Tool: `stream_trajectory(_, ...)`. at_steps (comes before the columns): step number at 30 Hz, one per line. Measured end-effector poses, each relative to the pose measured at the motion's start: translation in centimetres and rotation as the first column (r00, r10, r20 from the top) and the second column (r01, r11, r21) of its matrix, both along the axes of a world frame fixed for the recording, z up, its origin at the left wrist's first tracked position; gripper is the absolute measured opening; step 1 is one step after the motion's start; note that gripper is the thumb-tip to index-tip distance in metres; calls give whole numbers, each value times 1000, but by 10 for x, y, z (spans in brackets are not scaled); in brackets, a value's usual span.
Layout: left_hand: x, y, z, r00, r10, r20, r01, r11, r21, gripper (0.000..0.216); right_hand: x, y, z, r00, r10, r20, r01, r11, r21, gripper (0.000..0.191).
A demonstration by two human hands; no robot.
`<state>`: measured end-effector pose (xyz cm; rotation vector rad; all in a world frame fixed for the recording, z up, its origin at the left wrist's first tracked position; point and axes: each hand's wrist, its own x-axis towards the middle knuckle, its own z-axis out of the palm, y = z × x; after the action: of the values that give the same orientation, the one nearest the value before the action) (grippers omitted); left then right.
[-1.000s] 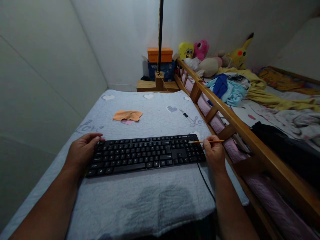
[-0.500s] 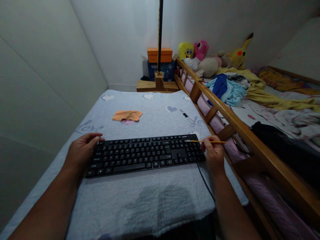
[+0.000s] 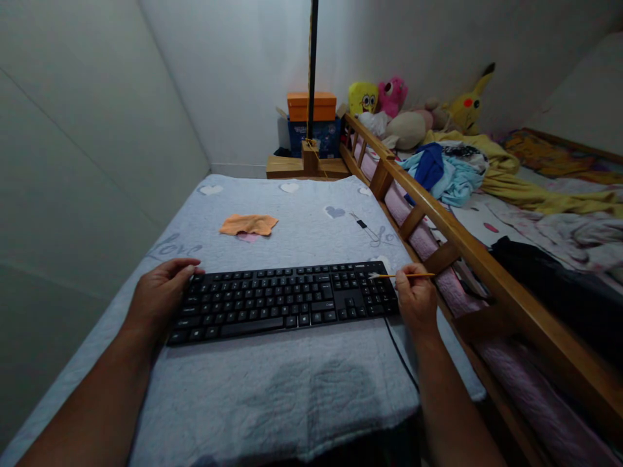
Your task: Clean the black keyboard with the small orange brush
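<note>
A black keyboard (image 3: 285,299) lies across a table covered by a pale blue cloth (image 3: 272,395). My left hand (image 3: 159,296) grips the keyboard's left end, fingers curled over its top corner. At the keyboard's right end my right hand (image 3: 415,298) pinches a thin orange-handled brush (image 3: 403,275), held level. Its light tip rests at the top right keys of the number pad. The keyboard's black cable (image 3: 400,353) runs off the front right edge of the table.
An orange rag (image 3: 248,224) lies on the cloth behind the keyboard. A wooden bed rail (image 3: 467,243) borders the table on the right, with clothes and plush toys (image 3: 389,97) beyond. A black pole (image 3: 311,71) and stacked boxes (image 3: 311,120) stand at the far end. A wall closes the left side.
The brush tip slid left over the number pad, then came back right to the top right keys. My left hand has stayed in place.
</note>
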<state>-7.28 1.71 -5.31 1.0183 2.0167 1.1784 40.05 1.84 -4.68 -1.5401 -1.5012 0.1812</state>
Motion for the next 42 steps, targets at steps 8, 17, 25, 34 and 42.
stream_trajectory(8,2,-2,4,1000,-1,-20,2,1000,14,41,8,0,0,977,-195,80,189,978,84,15)
stream_trajectory(17,12,-4,13,999,32,35,-32,999,22,41,3,-6,-2,988,-113,-108,126,985,117,15)
stream_trajectory(25,11,-3,12,999,32,29,-32,999,6,41,-13,-5,2,960,146,-241,-162,986,-48,24)
stream_trajectory(34,8,-2,11,1000,24,3,-24,1000,15,37,-5,-1,-2,998,31,-63,-33,999,-29,20)
stream_trajectory(42,5,-2,7,1000,9,10,-10,1000,20,37,7,-2,1,987,-157,9,156,982,108,15)
